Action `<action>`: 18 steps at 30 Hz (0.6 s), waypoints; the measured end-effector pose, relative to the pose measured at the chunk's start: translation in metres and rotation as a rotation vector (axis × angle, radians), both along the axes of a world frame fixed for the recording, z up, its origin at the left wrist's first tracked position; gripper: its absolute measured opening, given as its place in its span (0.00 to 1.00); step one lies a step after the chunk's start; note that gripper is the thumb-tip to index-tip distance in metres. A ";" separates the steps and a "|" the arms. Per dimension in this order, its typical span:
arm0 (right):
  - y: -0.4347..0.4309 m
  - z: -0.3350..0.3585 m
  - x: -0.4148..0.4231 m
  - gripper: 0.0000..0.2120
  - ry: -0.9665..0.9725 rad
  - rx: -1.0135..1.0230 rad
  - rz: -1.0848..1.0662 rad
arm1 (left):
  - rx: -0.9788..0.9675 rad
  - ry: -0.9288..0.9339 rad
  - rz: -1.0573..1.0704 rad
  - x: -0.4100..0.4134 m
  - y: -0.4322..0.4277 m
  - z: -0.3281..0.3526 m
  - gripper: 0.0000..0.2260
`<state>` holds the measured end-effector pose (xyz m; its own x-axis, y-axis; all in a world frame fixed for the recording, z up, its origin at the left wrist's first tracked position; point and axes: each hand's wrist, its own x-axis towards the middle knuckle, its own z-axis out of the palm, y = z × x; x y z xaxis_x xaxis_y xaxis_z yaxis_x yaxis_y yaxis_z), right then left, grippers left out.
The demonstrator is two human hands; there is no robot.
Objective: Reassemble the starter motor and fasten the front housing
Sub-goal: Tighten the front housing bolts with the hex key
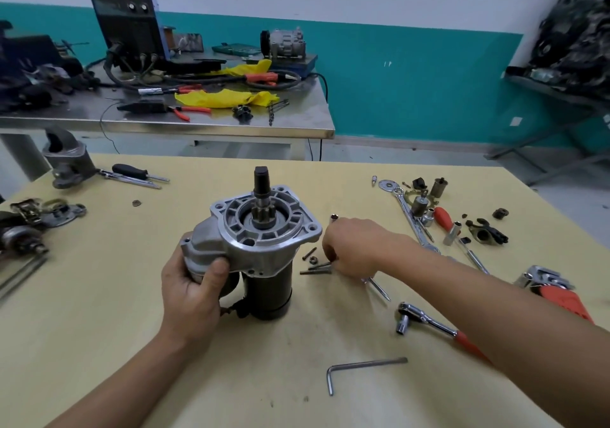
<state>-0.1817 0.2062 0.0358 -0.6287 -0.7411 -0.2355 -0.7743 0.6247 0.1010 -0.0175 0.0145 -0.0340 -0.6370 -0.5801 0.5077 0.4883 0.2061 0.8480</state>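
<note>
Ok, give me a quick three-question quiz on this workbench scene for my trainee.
1. True or false: the starter motor lies on its side.
2. Which tool lies nearest the person? A) hex key B) hammer C) tape measure
3. Fill in: the left hand grips the starter motor while the right hand reaches to the loose ____ beside it.
Key: 1 false, it stands upright; 2 A; 3 bolts.
</note>
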 end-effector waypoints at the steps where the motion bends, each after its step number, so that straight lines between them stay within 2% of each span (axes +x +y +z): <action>1: 0.002 0.005 0.000 0.03 -0.002 -0.018 -0.008 | 0.001 -0.003 -0.004 -0.001 -0.001 -0.002 0.19; 4: 0.010 0.038 -0.002 0.05 -0.023 -0.174 -0.019 | -0.010 -0.011 -0.010 -0.002 -0.003 -0.005 0.18; 7: 0.022 0.088 0.001 0.04 -0.086 -0.507 0.014 | -0.012 -0.026 -0.010 -0.001 -0.003 -0.006 0.20; 9: 0.026 0.117 0.012 0.01 -0.167 -0.782 0.102 | -0.020 -0.031 -0.004 -0.001 -0.003 -0.006 0.20; 11: 0.026 0.132 0.027 0.01 -0.207 -0.963 0.223 | -0.027 -0.030 -0.002 -0.002 -0.003 -0.007 0.20; 14: 0.017 0.129 0.041 0.03 -0.163 -1.004 0.342 | -0.021 -0.022 -0.006 -0.001 -0.003 -0.007 0.20; 18: 0.009 0.114 0.041 0.05 -0.116 -0.939 0.342 | -0.014 -0.013 -0.014 -0.001 -0.002 -0.006 0.20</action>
<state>-0.1406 0.2157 0.1499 -0.3577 -0.7948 0.4903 -0.9007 0.1551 -0.4058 -0.0184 0.0127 -0.0399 -0.6515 -0.5640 0.5074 0.4801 0.2115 0.8514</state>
